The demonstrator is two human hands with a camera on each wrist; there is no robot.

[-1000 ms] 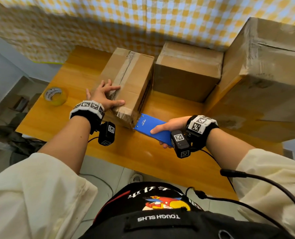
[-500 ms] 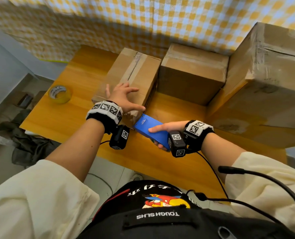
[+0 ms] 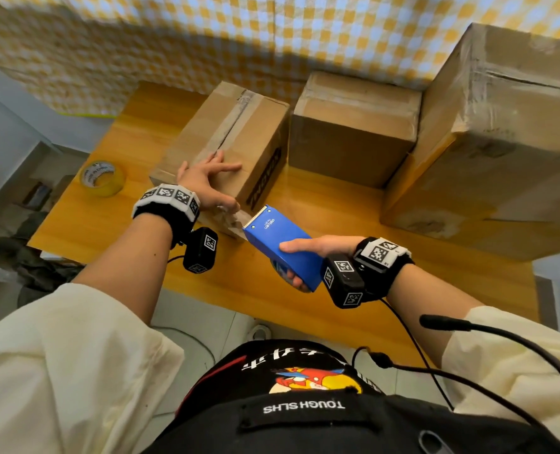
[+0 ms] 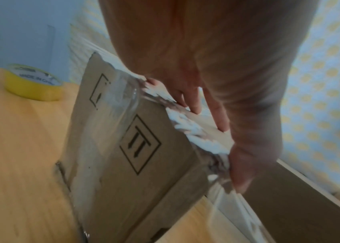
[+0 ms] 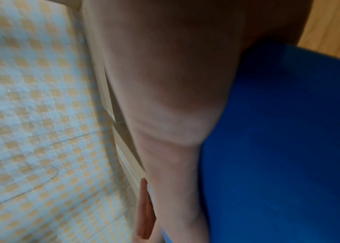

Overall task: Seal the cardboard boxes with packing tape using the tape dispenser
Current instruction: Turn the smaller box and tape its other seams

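A brown cardboard box [image 3: 239,136] with tape along its top seam lies on the wooden table [image 3: 337,309]. My left hand [image 3: 206,181] presses on its near end, fingers spread over the top and thumb at the near right corner. In the left wrist view the fingers [image 4: 194,98] lie straight on crinkled tape at the box [image 4: 123,148] edge. My right hand [image 3: 314,253] grips the blue tape dispenser [image 3: 278,244], whose toothed edge sits just off that same corner. The right wrist view shows the thumb [image 5: 175,98] lying on the blue dispenser [image 5: 279,131].
A yellow tape roll [image 3: 101,178] lies on the table left of the box, also seen as a tape roll [image 4: 33,82] in the left wrist view. A second box [image 3: 354,132] and a large box [image 3: 501,132] stand to the right. A checkered cloth [image 3: 272,34] hangs behind.
My left hand has slid along the box's near end toward its right corner. The dispenser has tipped up at that corner, so its toothed edge now shows.
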